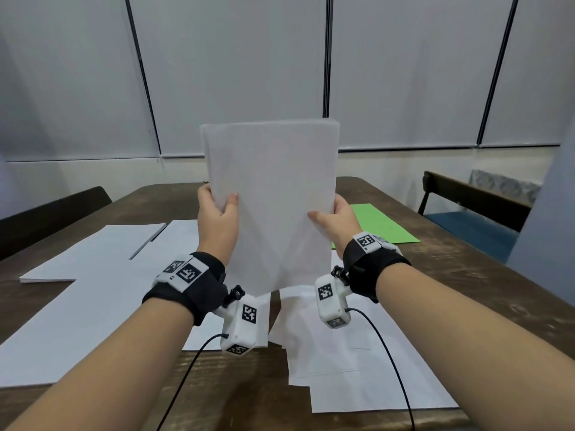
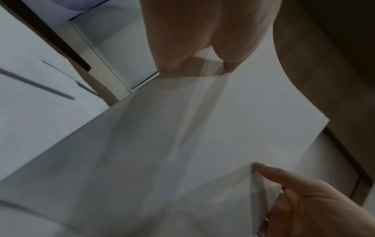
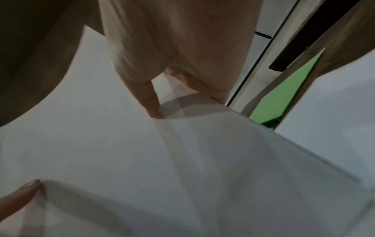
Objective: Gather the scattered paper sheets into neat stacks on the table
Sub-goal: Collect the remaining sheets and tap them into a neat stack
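Between the left hand (image 1: 217,213) and right hand (image 1: 337,216), both gripping the upright white paper bundle (image 1: 273,194), tapping its lower edge on the brown wooden bench (image 1: 466,275) should square it.

The head camera looks forward and down from above the counter (image 1: 466,275), taking in both forearms, the upright white stack (image 1: 270,197) at centre and the wall behind it; the left wrist camera sits very near that stack (image 2: 182,144), looking along the left hand (image 2: 202,32) up its near face; the right wrist camera looks likewise along the right hand (image 3: 182,40), close to the stack (image 3: 182,160); all three views share the stack, and each wrist view catches the opposite hand's fingers (image 2: 294,184) at its lower edge.
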Tool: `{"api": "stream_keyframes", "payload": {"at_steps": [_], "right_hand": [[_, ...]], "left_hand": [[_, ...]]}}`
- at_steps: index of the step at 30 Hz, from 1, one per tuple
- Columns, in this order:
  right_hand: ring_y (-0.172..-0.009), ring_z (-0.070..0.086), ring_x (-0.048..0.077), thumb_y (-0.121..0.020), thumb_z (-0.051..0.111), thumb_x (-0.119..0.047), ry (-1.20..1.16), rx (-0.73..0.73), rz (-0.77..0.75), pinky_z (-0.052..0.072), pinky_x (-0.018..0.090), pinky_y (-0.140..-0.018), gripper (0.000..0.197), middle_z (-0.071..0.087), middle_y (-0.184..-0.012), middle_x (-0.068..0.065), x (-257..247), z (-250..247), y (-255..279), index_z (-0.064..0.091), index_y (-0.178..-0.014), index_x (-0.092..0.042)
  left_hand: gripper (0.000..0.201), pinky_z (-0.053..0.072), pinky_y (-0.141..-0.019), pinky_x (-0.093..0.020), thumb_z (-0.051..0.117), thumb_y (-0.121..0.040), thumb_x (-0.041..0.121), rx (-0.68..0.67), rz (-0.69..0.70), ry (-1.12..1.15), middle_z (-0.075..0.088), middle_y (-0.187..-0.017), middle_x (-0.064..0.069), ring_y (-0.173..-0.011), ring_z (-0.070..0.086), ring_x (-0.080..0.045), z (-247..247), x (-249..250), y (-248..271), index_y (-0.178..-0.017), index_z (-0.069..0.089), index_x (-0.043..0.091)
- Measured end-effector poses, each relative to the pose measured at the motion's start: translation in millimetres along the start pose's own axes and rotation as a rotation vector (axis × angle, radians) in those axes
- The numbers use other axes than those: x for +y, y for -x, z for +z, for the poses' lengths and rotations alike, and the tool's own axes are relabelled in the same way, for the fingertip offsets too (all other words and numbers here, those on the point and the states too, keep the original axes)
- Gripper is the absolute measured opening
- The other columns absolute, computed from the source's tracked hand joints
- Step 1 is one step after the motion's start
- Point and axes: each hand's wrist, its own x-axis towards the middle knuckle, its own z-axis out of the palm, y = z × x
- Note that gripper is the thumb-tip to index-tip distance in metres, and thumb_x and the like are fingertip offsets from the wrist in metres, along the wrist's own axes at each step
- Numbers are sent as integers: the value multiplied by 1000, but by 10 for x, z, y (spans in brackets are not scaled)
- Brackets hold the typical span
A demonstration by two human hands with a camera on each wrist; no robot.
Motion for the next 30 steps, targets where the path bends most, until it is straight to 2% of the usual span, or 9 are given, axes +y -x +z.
{"api": "stream_keyframes", "payload": {"at_steps": [2,5,11,15,18,20,23,26,30], "right_hand": [[-99,64,24,-83,65,3,15,-29,66,51,39,-93,33,65,-106,5,126,3,60,52,-104,-19],[-102,61,23,-87,63,-1,72,-109,173,48,38,-96,31,62,-111,7,409,-20,211,49,-111,-16],[-106,63,24,-90,59,-5,219,-152,196,49,33,-93,28,66,-118,11,570,34,260,62,-118,-6],[-95,61,21,-91,61,-18,533,-293,278,44,23,-77,32,65,-111,7,465,231,277,61,-121,-6],[-84,57,21,-93,60,-28,711,-512,459,48,27,-72,40,61,-108,5,533,423,381,55,-126,-5],[-78,57,21,-92,61,-34,780,-611,501,50,27,-70,45,66,-102,6,635,535,412,55,-127,-6],[-60,48,14,-86,66,-45,898,-686,505,37,24,-51,50,60,-86,2,689,632,415,59,-121,-9],[-66,54,17,-80,68,-51,958,-661,531,42,24,-58,45,61,-88,2,747,658,359,60,-105,-15],[-97,64,27,-70,69,-56,996,-652,522,52,35,-85,57,67,-109,5,901,709,268,64,-112,-18]], "left_hand": [[37,43,-79,-20,55,-95,25,-22,-87,-1,57,-112,4,-99,57,-12,-28,-110,80,-125,37,14],[45,43,-83,-29,54,-96,29,-96,-260,-64,54,-112,2,-100,55,-16,-86,-411,311,-130,32,11],[25,45,-90,-37,50,-97,21,-160,-391,-297,54,-110,-6,-108,54,-29,-171,-662,329,-116,41,8],[37,42,-85,-33,54,-93,13,-201,-508,-522,54,-121,-17,-112,53,-34,-323,-697,105,-124,43,-3],[34,51,-91,-39,58,-88,9,-298,-631,-700,61,-118,-23,-108,60,-38,-559,-892,6,-116,55,-11],[35,50,-94,-39,59,-89,15,-378,-675,-869,61,-120,-23,-111,60,-35,-706,-1008,9,-117,59,-7],[38,42,-88,-28,53,-95,25,-482,-704,-1123,58,-130,-14,-121,54,-27,-839,-1032,66,-125,58,3],[45,34,-98,-28,43,-98,40,-478,-711,-1210,51,-137,-5,-129,46,-24,-885,-991,94,-134,51,16],[55,36,-106,-29,53,-91,49,-489,-683,-1311,52,-136,-5,-126,48,-24,-937,-1040,28,-131,49,11]]}}
